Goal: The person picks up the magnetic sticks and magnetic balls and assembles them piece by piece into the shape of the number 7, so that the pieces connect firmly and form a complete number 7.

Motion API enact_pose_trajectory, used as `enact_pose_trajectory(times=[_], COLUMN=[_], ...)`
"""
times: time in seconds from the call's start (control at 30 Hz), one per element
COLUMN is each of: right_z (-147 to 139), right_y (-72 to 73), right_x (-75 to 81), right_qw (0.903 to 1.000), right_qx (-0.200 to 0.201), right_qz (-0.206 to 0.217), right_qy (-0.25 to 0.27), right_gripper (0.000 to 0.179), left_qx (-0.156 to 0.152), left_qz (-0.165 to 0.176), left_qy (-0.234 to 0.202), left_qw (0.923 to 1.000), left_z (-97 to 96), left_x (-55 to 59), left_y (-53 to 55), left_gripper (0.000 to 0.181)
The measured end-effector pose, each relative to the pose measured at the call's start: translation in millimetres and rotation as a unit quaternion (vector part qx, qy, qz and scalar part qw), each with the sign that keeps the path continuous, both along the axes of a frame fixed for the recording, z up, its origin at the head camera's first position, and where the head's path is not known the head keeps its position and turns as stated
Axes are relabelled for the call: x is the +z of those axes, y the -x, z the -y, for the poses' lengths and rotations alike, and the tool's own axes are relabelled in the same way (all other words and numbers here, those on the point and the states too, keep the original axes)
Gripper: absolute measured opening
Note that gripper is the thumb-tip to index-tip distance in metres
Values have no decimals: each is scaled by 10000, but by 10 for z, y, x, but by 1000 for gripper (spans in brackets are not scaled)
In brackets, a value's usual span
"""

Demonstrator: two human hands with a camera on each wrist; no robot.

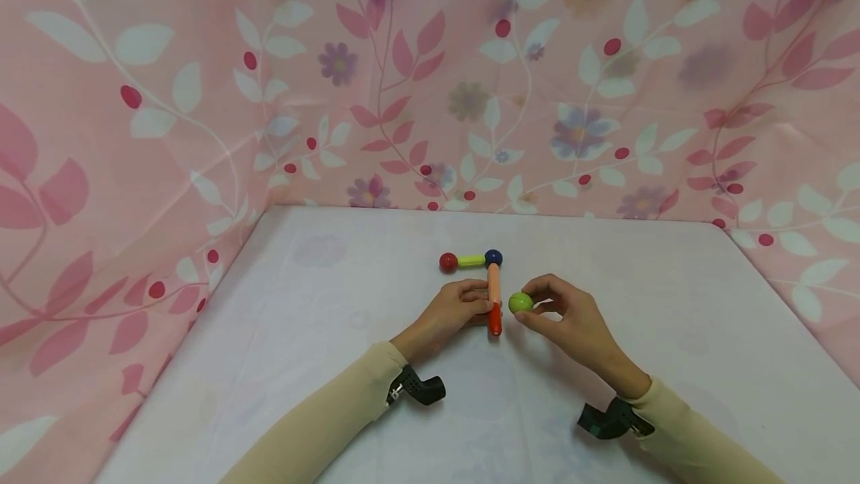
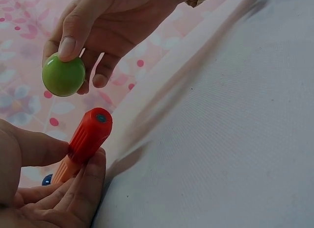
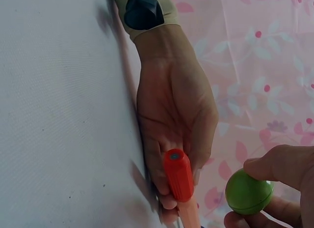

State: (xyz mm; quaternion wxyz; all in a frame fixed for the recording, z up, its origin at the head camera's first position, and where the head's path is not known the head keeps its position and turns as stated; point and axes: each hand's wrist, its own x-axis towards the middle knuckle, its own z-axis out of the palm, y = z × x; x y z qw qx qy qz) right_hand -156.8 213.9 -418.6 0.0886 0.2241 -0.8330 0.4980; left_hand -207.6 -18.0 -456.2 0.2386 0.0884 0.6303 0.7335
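An orange-and-red rod (image 1: 495, 297) lies on the white table (image 1: 322, 305), joined at its far end to a dark blue ball (image 1: 493, 258). A yellow-green rod (image 1: 471, 261) and a red ball (image 1: 448, 262) extend left from that ball. My left hand (image 1: 453, 310) holds the rod near its red end (image 2: 90, 135) (image 3: 178, 175) between thumb and fingers. My right hand (image 1: 561, 316) pinches a green ball (image 1: 520, 302) (image 2: 63, 75) (image 3: 248, 192) just right of the rod's red tip, apart from it.
A pink floral cloth (image 1: 430, 73) hangs behind and along both sides of the table. Black wrist mounts (image 1: 419, 388) sit on both cream sleeves (image 1: 699, 439).
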Motion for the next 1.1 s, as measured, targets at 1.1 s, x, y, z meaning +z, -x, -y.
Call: enact_pose_trajectory(times=[1.1], right_z=[107], right_y=[-106], right_x=[-92], right_qw=[9991], right_qx=[374], right_qz=[201], right_qy=[-47], right_gripper=[33], left_qx=[-52], left_qz=[73], left_qy=[-89], left_qw=[9999], left_z=[2], left_x=[3], left_y=[1], left_gripper=[41])
